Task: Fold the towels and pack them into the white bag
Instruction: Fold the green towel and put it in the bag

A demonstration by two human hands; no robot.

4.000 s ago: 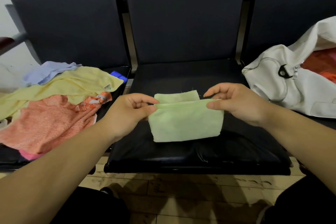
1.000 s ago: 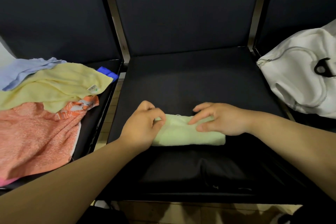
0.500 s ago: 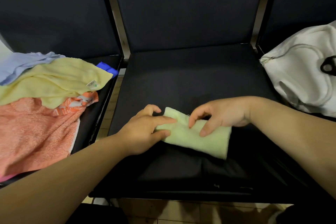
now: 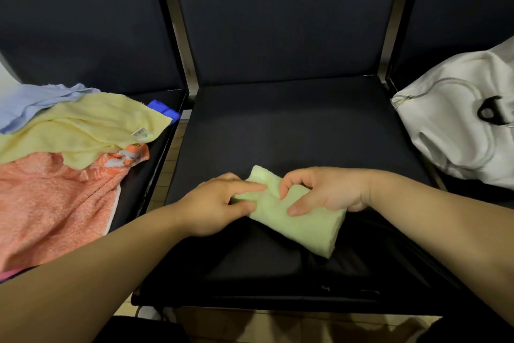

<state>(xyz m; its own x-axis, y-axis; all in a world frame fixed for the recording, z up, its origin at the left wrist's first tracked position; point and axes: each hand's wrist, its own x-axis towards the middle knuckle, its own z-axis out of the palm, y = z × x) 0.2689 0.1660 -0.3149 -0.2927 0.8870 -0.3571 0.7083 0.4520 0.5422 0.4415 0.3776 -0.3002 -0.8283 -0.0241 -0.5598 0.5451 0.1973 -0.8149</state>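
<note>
Orange towel (image 4: 50,203), loosely spread, lies on the seat to the left of the middle seat (image 4: 278,125). A yellow towel (image 4: 83,128) with a small tag is draped over its far part. A pale blue towel (image 4: 33,103) sits behind that, and a small bright blue item (image 4: 164,111) peeks out at the edge nearest the middle seat; what it is cannot be told.

The middle seat is a black padded cushion with a dark backrest. On its front half a folded green towel (image 4: 306,228) lies slantwise, its left end farther back and its right end nearer the front edge.

The person's left hand (image 4: 214,209) reaches in over the seat's front-left part. Its fingers (image 4: 250,188) pinch the towel's left end, index finger stretched along the top and thumb against the near edge.

The right hand (image 4: 328,189) comes in over the seat's right side. Its fingers (image 4: 296,210) are curled, thumb and index tip closing on the towel's middle.

To the right of the middle seat, on the next seat, a white bag (image 4: 450,134) slumps with a black clip (image 4: 489,113) on its front. It is well apart from the green towel.
</note>
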